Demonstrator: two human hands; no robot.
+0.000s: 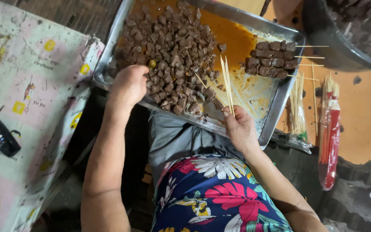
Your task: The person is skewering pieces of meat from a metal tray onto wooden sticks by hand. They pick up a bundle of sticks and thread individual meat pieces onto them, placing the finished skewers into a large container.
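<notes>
Head view: tray (280, 96) edge beside right hand (239, 129)

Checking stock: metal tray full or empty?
Partly full: meat cubes cover the left of the metal tray; right side shows bare sauce.

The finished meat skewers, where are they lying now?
The finished meat skewers lie in the metal tray's far right corner, beside the dark bowl, right of the loose meat pile.

Shiny metal tray (280, 92), pale wooden skewers (227, 83)
</notes>
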